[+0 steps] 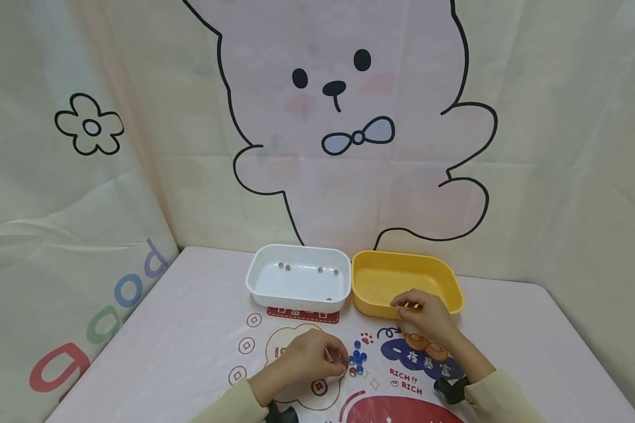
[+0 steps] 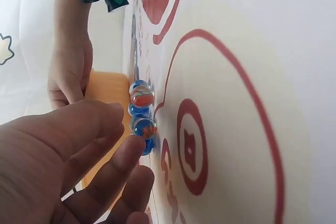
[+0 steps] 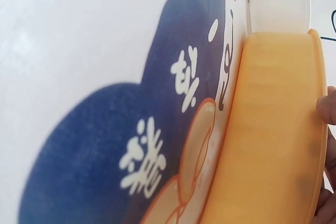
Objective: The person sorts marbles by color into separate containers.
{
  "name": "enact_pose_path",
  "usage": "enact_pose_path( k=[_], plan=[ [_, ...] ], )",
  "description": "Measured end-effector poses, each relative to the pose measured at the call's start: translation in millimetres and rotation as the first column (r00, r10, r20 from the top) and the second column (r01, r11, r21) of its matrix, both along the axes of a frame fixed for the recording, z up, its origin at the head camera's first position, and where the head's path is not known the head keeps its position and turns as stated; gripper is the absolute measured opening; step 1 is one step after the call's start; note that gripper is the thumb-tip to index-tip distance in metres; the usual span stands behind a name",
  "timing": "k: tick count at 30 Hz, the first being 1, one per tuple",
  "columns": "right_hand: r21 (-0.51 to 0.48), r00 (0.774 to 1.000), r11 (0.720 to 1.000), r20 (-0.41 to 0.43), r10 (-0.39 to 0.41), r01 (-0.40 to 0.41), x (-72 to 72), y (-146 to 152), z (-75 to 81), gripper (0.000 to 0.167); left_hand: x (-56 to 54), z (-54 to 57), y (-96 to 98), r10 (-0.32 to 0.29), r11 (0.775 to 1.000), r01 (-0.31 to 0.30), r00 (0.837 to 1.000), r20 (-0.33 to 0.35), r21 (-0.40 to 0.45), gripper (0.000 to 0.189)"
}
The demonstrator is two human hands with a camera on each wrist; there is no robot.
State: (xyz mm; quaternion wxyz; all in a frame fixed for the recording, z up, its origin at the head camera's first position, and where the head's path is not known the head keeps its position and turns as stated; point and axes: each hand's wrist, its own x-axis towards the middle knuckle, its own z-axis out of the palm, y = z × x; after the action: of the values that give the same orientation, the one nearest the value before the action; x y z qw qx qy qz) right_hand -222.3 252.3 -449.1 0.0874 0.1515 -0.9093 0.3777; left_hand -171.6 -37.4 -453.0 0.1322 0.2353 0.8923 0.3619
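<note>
Several glass marbles (image 1: pixel 357 358), mostly blue with an orange-and-clear one (image 2: pixel 142 96) among them, lie bunched on the printed tablecloth. My left hand (image 1: pixel 313 356) is at their left side, its thumb and fingers bent and apart, fingertips right at the marbles in the left wrist view. My right hand (image 1: pixel 425 311) reaches over the front rim of the yellow tray (image 1: pixel 370 294), its fingers bent. Its fingertips are partly hidden behind the tray wall in the right wrist view, and I cannot tell whether they pinch a marble.
A white tray (image 1: pixel 296 294) stands against the yellow tray's left side, with several small brownish marbles (image 1: pixel 320 270) spread on its floor. Behind both trays hangs a curtain (image 1: pixel 201 194) with a cartoon bear. Both wrists wear dark straps (image 1: pixel 451 390).
</note>
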Motion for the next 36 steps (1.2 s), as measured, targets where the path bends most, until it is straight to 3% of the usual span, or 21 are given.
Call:
enact_pose_path(
  k=[9, 17, 26, 36],
  plan=[
    [0.001, 1.000, 1.000, 0.013, 0.002, -0.002, -0.2, 0.3, 1.1, 0.014, -1.8, -4.0, 3.7, -0.028, 0.999, 0.026, 0.998, -0.056, -0.045, 0.011],
    [0.000, 1.000, 1.000, 0.024, -0.006, 0.006, -1.3, 0.3, -0.2, 0.014, -3.7, -6.1, 6.4, -0.036, 0.999, 0.035, 0.999, -0.026, -0.041, 0.012],
    [0.000, 1.000, 1.000, 0.028, -0.011, 0.011, -1.2, -0.3, -0.8, 0.015, -3.5, -5.0, 6.7, -0.051, 0.997, 0.049, 0.998, -0.043, -0.060, 0.012],
    [-0.006, 0.999, 1.000, 0.033, -0.018, 0.019, 1.1, -1.2, -0.9, 0.015, -5.4, 3.2, 1.6, -0.001, 0.997, -0.002, 0.999, -0.052, -0.072, 0.013]
  ],
)
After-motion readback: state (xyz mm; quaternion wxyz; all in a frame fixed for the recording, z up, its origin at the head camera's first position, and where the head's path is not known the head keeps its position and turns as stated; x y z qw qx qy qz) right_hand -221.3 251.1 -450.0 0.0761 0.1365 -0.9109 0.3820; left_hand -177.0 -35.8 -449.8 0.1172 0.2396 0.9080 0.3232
